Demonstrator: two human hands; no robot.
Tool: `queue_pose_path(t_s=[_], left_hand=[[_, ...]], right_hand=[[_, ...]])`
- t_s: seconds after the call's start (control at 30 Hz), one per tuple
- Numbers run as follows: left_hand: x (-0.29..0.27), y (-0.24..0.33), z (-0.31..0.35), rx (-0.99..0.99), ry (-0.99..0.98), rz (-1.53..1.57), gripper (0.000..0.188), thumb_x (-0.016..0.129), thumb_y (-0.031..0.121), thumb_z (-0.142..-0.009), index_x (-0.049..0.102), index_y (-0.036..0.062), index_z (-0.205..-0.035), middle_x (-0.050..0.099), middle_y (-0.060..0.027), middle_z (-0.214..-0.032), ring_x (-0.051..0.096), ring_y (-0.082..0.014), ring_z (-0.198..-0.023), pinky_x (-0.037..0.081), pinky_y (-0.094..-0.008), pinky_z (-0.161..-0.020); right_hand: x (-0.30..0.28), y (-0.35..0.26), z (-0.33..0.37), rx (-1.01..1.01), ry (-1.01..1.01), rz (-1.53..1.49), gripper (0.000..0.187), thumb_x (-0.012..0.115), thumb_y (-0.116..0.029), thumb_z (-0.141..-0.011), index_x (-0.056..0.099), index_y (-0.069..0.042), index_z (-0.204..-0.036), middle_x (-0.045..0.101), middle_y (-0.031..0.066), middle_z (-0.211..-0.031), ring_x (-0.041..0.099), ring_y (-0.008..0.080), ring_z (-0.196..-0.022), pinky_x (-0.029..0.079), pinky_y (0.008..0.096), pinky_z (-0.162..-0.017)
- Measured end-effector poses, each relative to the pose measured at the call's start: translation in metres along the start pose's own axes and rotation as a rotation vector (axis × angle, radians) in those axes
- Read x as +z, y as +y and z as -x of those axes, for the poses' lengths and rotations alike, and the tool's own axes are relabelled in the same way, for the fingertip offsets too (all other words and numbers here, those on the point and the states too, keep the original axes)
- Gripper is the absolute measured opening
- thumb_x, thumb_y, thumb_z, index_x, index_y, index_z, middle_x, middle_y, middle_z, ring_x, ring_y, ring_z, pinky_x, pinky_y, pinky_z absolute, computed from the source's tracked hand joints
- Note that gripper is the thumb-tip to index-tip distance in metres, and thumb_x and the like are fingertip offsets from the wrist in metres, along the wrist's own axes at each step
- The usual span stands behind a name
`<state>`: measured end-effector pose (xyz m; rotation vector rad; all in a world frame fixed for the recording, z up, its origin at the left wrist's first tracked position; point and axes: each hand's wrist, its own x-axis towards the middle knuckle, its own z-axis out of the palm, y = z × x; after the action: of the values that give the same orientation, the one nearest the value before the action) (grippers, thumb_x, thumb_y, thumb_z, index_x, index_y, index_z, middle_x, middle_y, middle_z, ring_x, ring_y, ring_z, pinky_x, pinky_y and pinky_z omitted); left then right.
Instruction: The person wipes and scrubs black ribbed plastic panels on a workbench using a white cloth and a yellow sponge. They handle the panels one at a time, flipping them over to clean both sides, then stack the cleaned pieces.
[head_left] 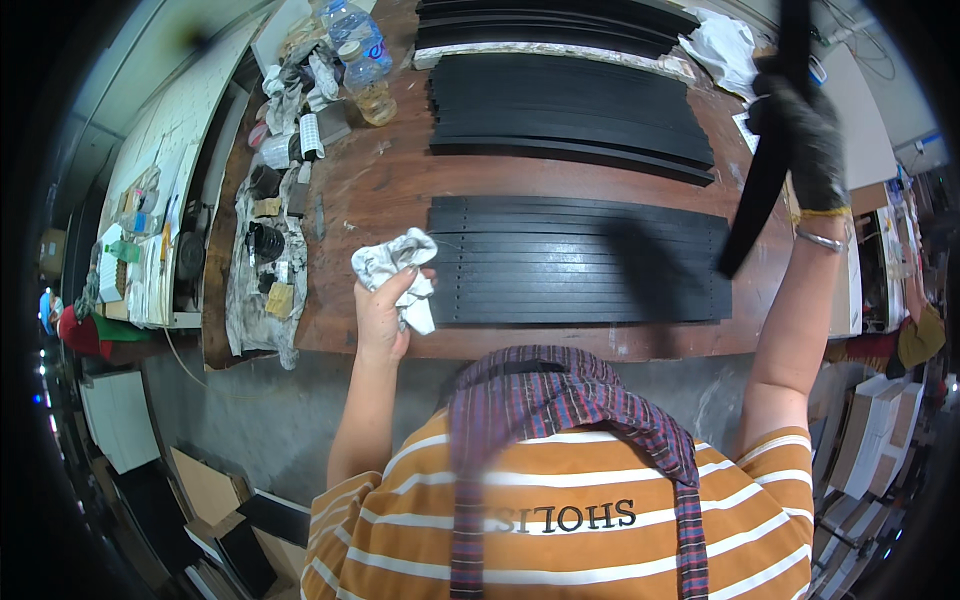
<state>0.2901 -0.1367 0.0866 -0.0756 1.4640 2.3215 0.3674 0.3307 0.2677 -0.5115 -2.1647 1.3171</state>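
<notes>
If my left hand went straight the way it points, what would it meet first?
Your left hand, holding a white cloth, likely passes over brown tabletop first, then perhaps meets the middle stack of black strips; depth is unclear.

The left fingers hold a crumpled, soft-looking white cloth; just right of them lie smooth black strips with a satin sheen, on a scuffed brown wooden table. The right fingers, in a matt, grimy grey fabric glove, grip a matt black strip, with a shiny metal-looking bracelet nearer the body. Beyond the left fingers stand glossy clear plastic bottles.
</notes>
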Motion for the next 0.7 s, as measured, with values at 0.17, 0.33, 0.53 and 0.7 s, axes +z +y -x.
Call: queue_pose_path(t_s=[0.17, 0.33, 0.53, 0.7], left_hand=[[-0.013, -0.017, 0.012, 0.014, 0.138, 0.048, 0.034, 0.061, -0.004, -0.087, 0.061, -0.0070, -0.120, 0.071, -0.0153, -0.103, 0.071, -0.0232, -0.085, 0.059, -0.0353, -0.074], [-0.017, -0.031, 0.024, 0.005, 0.259, 0.039, 0.033, 0.063, -0.004, -0.086, 0.062, -0.0061, -0.119, 0.072, -0.0150, -0.102, 0.071, -0.0231, -0.084, 0.057, -0.0343, -0.075], [-0.006, -0.039, 0.032, -0.027, 0.374, -0.035, 0.035, 0.062, -0.001, -0.085, 0.062, -0.0046, -0.120, 0.072, -0.0138, -0.101, 0.071, -0.0219, -0.084, 0.059, -0.0359, -0.074], [0.012, -0.045, 0.031, -0.068, 0.366, -0.081, 0.036, 0.063, 0.000, -0.085, 0.060, -0.0056, -0.120, 0.071, -0.0135, -0.100, 0.071, -0.0211, -0.084, 0.058, -0.0342, -0.075]], right_hand=[[0.107, 0.086, -0.009, -0.387, -0.396, 0.678, 0.040, 0.074, -0.029, -0.084, 0.071, -0.007, -0.117, 0.072, 0.0149, -0.112, 0.069, 0.0299, -0.101, 0.054, 0.0388, -0.089], [0.180, 0.160, 0.006, -0.309, -0.676, 0.875, 0.039, 0.072, -0.032, -0.085, 0.071, -0.013, -0.119, 0.070, 0.0148, -0.117, 0.065, 0.0342, -0.108, 0.052, 0.0435, -0.095], [0.226, 0.175, 0.008, -0.349, -0.644, 0.909, 0.027, 0.068, -0.025, -0.088, 0.071, -0.012, -0.111, 0.064, 0.0168, -0.113, 0.064, 0.0351, -0.106, 0.053, 0.0454, -0.090], [0.222, 0.170, 0.006, -0.429, -0.322, 0.927, 0.022, 0.069, -0.025, -0.086, 0.072, -0.012, -0.104, 0.064, 0.0143, -0.108, 0.065, 0.0324, -0.103, 0.054, 0.0454, -0.086]])
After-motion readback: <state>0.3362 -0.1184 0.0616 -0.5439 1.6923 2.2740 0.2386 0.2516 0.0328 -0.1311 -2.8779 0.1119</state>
